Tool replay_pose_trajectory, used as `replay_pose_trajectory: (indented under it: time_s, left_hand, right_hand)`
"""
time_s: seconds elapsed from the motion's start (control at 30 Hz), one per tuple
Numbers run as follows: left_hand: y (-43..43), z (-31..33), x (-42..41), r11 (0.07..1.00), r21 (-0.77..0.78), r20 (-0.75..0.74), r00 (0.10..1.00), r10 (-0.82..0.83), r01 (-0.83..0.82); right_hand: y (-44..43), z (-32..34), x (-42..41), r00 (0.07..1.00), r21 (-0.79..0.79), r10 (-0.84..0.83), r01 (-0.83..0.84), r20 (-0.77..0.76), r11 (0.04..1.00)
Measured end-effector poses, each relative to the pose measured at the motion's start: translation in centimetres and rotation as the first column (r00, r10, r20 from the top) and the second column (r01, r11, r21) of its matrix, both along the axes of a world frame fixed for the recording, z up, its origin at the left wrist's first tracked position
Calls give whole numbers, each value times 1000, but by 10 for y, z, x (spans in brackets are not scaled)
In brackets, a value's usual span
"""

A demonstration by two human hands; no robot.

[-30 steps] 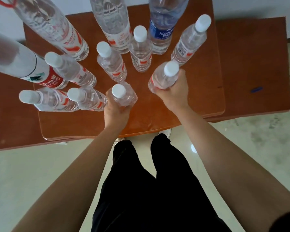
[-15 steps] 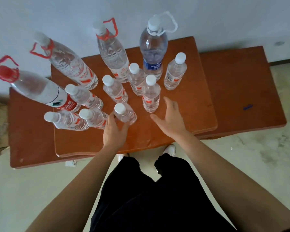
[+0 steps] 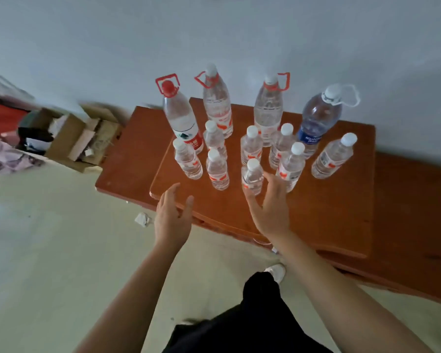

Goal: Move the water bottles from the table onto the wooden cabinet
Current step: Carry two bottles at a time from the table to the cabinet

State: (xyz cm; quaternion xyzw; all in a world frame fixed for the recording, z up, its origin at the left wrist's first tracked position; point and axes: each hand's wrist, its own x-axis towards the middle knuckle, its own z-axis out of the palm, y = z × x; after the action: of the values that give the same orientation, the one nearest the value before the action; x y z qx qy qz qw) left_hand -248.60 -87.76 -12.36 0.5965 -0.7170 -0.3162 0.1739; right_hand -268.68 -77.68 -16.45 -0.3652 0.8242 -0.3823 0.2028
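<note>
Against the far wall (image 3: 214, 34), on the raised upper board of the wooden cabinet (image 3: 316, 215), twelve water bottles (image 3: 217, 171) stand upright in a loose cluster. Four large ones form the far row. At the left is a red-capped bottle (image 3: 182, 121) with a red carry loop, then two clear ones with red loops, and at the right a blue-labelled bottle (image 3: 317, 121) with a white loop. Eight small white-capped bottles stand nearer, in front of that row, most with red on their labels. The rightmost small bottle (image 3: 332, 157) stands a little apart from the others.

Both hands hover at the near side of the cluster and hold nothing. The left hand (image 3: 172, 220) is over the board's near left edge, fingers straight and slightly spread, thumb out to the right — apart from every bottle. The right hand (image 3: 270, 210) is likewise spread, back up, its fingers pointing away from the person. They lie just beside the nearest small bottle (image 3: 252, 175) — whether they touch it I cannot tell, as the hand is blurred.

A lower wooden surface (image 3: 415, 200) shows beyond the board at right and left. On the pale floor (image 3: 49, 263) at the left sits an open cardboard box (image 3: 74, 141) of scraps, and a crumpled bit of paper (image 3: 143, 219) lies near the cabinet's left corner. Black trousers (image 3: 252, 324) and a white shoe (image 3: 275, 271) fill the near edge.
</note>
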Motion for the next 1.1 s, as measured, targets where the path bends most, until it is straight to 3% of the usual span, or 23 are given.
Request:
replay_pose_trajectory:
  time_s: [0.13, 0.27, 0.53, 0.63, 0.9, 1.1]
  left_hand:
    - [-4, 23, 61, 996, -61, -36, 997, 63, -65]
    - [0, 48, 152, 980, -184, -32, 997, 76, -80]
    - [16, 105, 425, 828, -472, -33, 945, 326, -302]
    - [25, 129, 512, 728, -577, -6, 892, 451, -372]
    - [82, 151, 763, 453, -669, 25, 591, 806, -589]
    - [122, 158, 942, 253, -660, 103, 248, 963, -707]
  right_hand:
    - [-10, 22, 33, 996, -23, -8, 6, -89, 1000]
    - [-32, 49, 106, 977, -127, 63, -90, -204, 988]
    - [-92, 119, 390, 872, -289, 363, -459, -330, 840]
    - [-109, 142, 482, 771, -302, 473, -614, -426, 729]
    - [-158, 178, 773, 401, -252, 677, -916, -617, 313]
    - [-180, 182, 1011, 180, -325, 749, -944, -638, -50]
